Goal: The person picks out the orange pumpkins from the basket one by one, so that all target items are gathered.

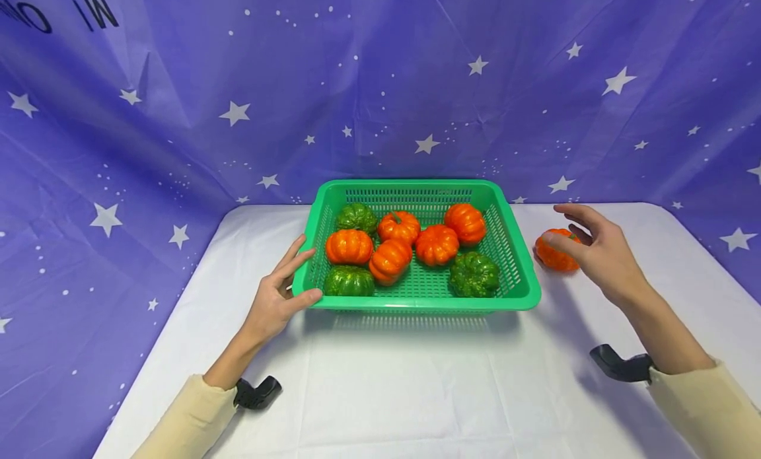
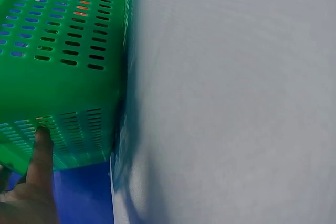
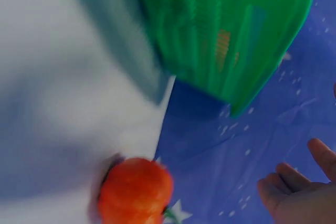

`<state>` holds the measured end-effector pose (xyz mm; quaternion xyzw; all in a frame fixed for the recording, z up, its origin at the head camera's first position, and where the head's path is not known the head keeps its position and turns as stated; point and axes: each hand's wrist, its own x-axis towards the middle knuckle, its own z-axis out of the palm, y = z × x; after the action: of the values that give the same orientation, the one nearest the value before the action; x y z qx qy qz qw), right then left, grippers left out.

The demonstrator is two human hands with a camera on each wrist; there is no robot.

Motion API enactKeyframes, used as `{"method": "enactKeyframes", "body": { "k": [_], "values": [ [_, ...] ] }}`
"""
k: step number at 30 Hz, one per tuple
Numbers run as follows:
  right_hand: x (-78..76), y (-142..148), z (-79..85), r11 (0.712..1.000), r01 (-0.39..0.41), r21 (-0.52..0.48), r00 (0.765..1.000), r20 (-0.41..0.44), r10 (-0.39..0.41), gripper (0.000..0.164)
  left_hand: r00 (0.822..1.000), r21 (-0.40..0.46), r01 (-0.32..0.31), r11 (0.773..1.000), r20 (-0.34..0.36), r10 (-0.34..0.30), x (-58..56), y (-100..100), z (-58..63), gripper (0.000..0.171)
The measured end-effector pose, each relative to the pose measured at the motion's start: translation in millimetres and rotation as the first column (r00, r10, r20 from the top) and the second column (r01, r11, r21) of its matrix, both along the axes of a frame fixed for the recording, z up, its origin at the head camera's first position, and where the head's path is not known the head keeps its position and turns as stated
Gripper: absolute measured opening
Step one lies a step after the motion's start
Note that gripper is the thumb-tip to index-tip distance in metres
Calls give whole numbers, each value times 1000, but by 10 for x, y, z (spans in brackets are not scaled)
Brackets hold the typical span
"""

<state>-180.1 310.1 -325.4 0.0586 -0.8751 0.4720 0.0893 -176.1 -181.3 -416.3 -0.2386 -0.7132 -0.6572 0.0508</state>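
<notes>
A green plastic basket [image 1: 416, 303] stands on the white table with several small orange pumpkins [image 1: 390, 261] and green pumpkins [image 1: 473, 274] inside. My left hand [image 1: 278, 300] holds its near left corner, the thumb on the front rim and the fingers along the left side. In the left wrist view, a finger [image 2: 40, 161] lies against the slotted basket wall [image 2: 58, 87]. Right of the basket sits a lone orange pumpkin [image 1: 556, 250] with a green stem. Over it hovers my right hand [image 1: 606, 254], fingers loosely bent and apart, partly covering it; the right wrist view shows a gap between them.
Behind the table hangs a purple cloth [image 1: 380, 102] with white stars and dots. A white cloth [image 1: 416, 386] covers the table. Each wrist wears a black camera mount, one on the left [image 1: 258, 393] and one on the right [image 1: 621, 365].
</notes>
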Motion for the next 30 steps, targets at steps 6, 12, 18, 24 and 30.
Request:
{"method": "enactKeyframes", "body": {
  "k": [6,12,18,24,30],
  "values": [
    [128,-254,123,994,-112,-14,992,62,113,60,1000,-14,0,1000,5,0,-1,-6,19,65],
    [200,-549,170,971,-240,-3,970,21,240,57,1000,-12,-2,1000,13,2,-6,-3,15,64],
    [231,-876,168,936,-346,-61,938,-11,346,51,1000,-17,-8,1000,19,9,-3,-6,14,61],
    [177,-1129,152,916,-390,-92,919,30,394,51,1000,-20,-14,1000,-6,14,-17,-11,14,58],
    [94,-1335,120,908,-415,-58,905,77,418,52,1000,-23,-11,1000,-29,10,-22,-14,16,57]
  ]
}}
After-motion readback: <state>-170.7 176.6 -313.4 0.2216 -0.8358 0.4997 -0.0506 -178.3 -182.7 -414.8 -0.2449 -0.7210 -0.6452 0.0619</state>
